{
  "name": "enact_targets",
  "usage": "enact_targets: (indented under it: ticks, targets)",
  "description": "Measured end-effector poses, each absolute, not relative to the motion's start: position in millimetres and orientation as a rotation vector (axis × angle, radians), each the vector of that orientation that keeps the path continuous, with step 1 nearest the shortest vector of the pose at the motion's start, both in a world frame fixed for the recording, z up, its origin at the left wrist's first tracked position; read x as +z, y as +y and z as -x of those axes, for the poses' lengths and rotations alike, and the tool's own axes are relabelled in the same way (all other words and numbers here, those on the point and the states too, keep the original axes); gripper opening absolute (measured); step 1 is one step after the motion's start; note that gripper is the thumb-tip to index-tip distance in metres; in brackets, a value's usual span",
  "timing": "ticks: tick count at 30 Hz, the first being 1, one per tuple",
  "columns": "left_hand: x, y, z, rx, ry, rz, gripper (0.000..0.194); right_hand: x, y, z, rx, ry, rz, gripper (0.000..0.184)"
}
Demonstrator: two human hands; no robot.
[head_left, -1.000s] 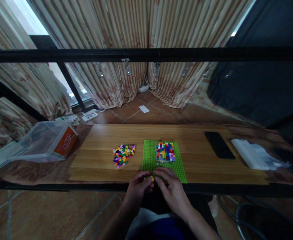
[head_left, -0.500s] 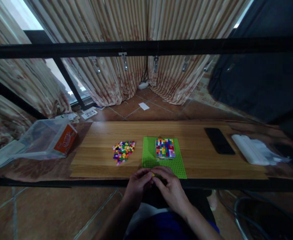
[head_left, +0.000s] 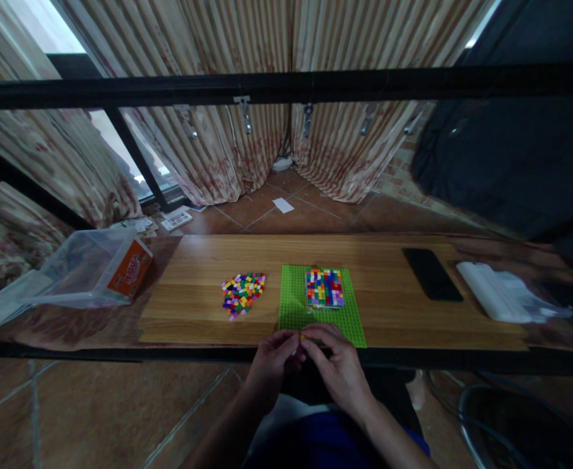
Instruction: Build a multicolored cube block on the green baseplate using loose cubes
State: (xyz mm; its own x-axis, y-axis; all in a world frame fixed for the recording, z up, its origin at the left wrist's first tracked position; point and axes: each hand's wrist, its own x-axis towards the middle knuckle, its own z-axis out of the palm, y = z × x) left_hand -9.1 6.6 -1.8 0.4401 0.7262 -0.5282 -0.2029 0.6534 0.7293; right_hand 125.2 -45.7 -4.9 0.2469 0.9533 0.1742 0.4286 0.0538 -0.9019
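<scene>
My left hand (head_left: 270,361) and my right hand (head_left: 339,366) meet at the near edge of the table, fingertips almost touching. A small orange toy brick (head_left: 302,337) shows at the fingertips of my right hand, which pinches it. The fingers of my left hand are closed right beside this brick; what they grip is mostly hidden. Just beyond my hands lies a green studded baseplate (head_left: 293,312). On it rests a square block of many-coloured bricks (head_left: 324,288). To the left, a loose pile of small coloured bricks (head_left: 243,294) is spread on the wood.
The wooden board (head_left: 183,293) covers the table. A clear plastic box (head_left: 85,273) with an orange label lies at the left. At the right are a black phone (head_left: 433,273) and a white object (head_left: 491,292) with clear plastic. A dark bar (head_left: 276,89) crosses beyond the table.
The piece between my fingertips looked yellow before and now shows orange, slightly turned. Both hands have stayed in nearly the same place. The view has shifted slightly.
</scene>
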Motion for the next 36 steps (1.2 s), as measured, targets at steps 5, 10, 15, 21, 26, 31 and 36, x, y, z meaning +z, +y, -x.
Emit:
enact_targets:
  ticks: [5, 10, 15, 21, 26, 31, 36]
  targets:
    - [-5, -3, 7, 0.601, 0.929, -0.695, 0.038, -5, -46, -125, 0.628, -1.325, 1.544, 0.016]
    - [-8, -9, 6, 0.585, 0.908, -0.65, 0.043, -4, -48, -125, 0.644, -1.414, 1.514, 0.016]
    - [-7, -9, 6, 0.595, 0.911, -0.628, 0.043, -5, -49, -125, 0.659, -1.443, 1.521, 0.02]
    - [-11, -9, 4, 0.613, 0.897, -0.595, 0.048, -2, -51, -125, 0.718, -1.412, 1.533, 0.021]
    - [-12, -10, 2, 0.602, 0.916, -0.567, 0.056, -8, -53, -125, 0.746, -1.394, 1.528, 0.019]
    - [-12, -10, 0, 0.579, 0.949, -0.54, 0.058, -11, -47, -138, 0.65, -1.367, 1.547, 0.019]
    - [-14, -13, 3, 0.498, 1.019, -0.555, 0.045, -2, -9, -171, 0.34, -1.312, 1.607, 0.018]
